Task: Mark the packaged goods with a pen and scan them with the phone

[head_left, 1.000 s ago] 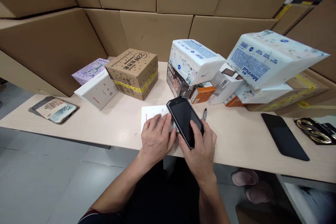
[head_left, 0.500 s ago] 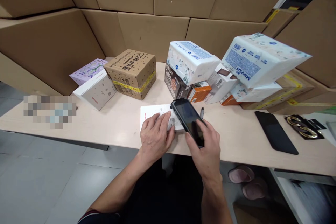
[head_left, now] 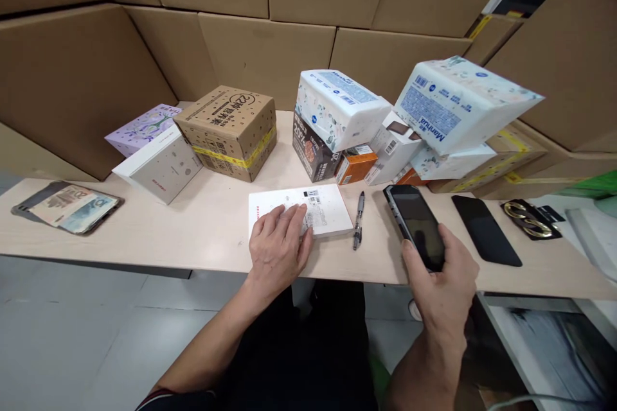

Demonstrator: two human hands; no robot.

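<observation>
My left hand (head_left: 279, 241) lies flat on top of a white box (head_left: 330, 209) with red lettering and a printed label, its fingers stretched out. The box rests flat near the front edge of the table. To the right, my right hand (head_left: 446, 270) grips a thick black handheld device with a screen (head_left: 415, 221), thumb on one side and fingers on the other. Between the box and the device lies a pen (head_left: 358, 220) on the tabletop. A dark phone (head_left: 486, 231) lies flat just right of the device.
Behind stand a brown carton (head_left: 226, 131) with yellow tape, a white box (head_left: 166, 167), a purple box (head_left: 144, 128), tissue packs (head_left: 337, 109) on smaller boxes, and an orange box (head_left: 355, 165). Banknotes (head_left: 72, 205) lie far left, gold hoops (head_left: 527, 221) far right. Cardboard walls (head_left: 270, 58) enclose the back.
My right hand has carried the black device rightward, away from above the white box. The box's label and the pen now show fully. My left hand stays on the box.
</observation>
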